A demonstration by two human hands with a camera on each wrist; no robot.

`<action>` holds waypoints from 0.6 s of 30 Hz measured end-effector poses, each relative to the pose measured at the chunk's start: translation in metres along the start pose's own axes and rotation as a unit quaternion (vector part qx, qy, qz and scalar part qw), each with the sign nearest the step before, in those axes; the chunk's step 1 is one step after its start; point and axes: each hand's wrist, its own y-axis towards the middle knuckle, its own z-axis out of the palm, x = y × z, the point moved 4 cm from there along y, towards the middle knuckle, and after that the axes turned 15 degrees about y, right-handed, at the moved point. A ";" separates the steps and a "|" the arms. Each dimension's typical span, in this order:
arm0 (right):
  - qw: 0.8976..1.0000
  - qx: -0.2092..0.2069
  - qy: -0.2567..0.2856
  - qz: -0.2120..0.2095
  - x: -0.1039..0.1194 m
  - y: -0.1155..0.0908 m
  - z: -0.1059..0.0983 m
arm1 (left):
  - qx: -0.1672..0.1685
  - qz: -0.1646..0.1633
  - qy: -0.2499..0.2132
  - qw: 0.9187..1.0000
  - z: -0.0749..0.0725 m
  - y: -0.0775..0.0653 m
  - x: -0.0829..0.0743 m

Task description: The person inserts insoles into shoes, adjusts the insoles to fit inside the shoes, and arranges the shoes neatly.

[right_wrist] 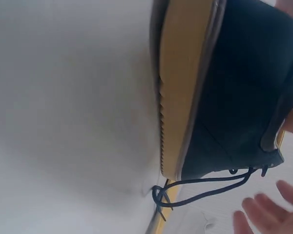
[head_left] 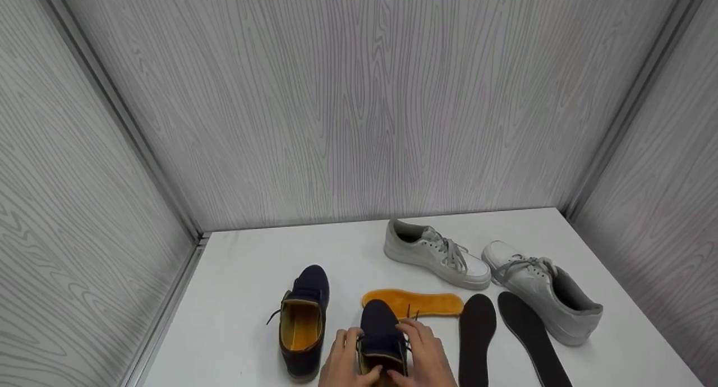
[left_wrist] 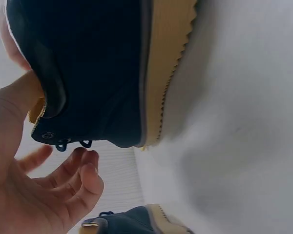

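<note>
A navy lace-up shoe (head_left: 379,321) with a tan sole stands at the front, its toe pointing away from me. My left hand (head_left: 341,362) holds its left side, the thumb reaching into the opening and the fingers near the laces. From the other side my right hand (head_left: 429,358) holds it likewise, thumb at the collar. In the right wrist view a dark lace (right_wrist: 205,195) hangs loose. What lies deep inside this shoe is hidden. Just beyond its toe lies an orange insole (head_left: 432,304). The matching navy shoe (head_left: 314,286), orange inside, stands to the left.
Two black insoles (head_left: 477,336) (head_left: 530,331) lie on the white table (head_left: 224,319), right of my hands. Behind them are two white sneakers (head_left: 432,258) (head_left: 538,291) with grey laces. Grey wood-patterned panels (head_left: 359,106) enclose the table at the back and both sides.
</note>
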 end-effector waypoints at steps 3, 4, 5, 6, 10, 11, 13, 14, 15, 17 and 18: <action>0.998 0.052 0.035 -0.013 -0.003 0.006 0.005 | -0.015 0.023 0.028 0.999 -0.001 0.003 0.000; 0.997 0.060 0.046 -0.021 -0.004 0.008 0.006 | -0.018 0.027 0.024 0.999 0.000 0.004 0.001; 0.996 0.068 0.059 -0.023 -0.005 0.010 0.006 | -0.024 0.031 0.018 0.999 0.000 0.006 0.002; 0.994 0.068 0.074 -0.034 -0.007 0.011 0.007 | -0.033 0.037 0.010 0.999 0.000 0.007 0.003; 0.989 0.059 0.122 -0.060 -0.012 0.016 0.008 | -0.061 0.053 -0.019 0.997 -0.003 0.010 0.004; 0.988 0.061 0.132 -0.057 -0.014 0.017 0.009 | -0.069 0.054 -0.021 0.996 -0.004 0.011 0.004; 0.985 0.064 0.150 -0.047 -0.016 0.019 0.009 | -0.078 0.050 -0.023 0.995 -0.006 0.012 0.003; 0.984 0.071 0.160 -0.033 -0.016 0.021 0.009 | -0.082 0.048 -0.023 0.995 -0.006 0.013 0.002; 0.982 0.077 0.169 -0.020 -0.017 0.022 0.009 | -0.085 0.044 -0.023 0.995 -0.006 0.014 0.002; 0.980 0.086 0.181 0.007 -0.018 0.026 0.010 | -0.085 0.035 -0.019 0.996 -0.005 0.017 0.001; 0.978 0.089 0.186 0.018 -0.018 0.028 0.010 | -0.086 0.031 -0.017 0.996 -0.005 0.018 0.001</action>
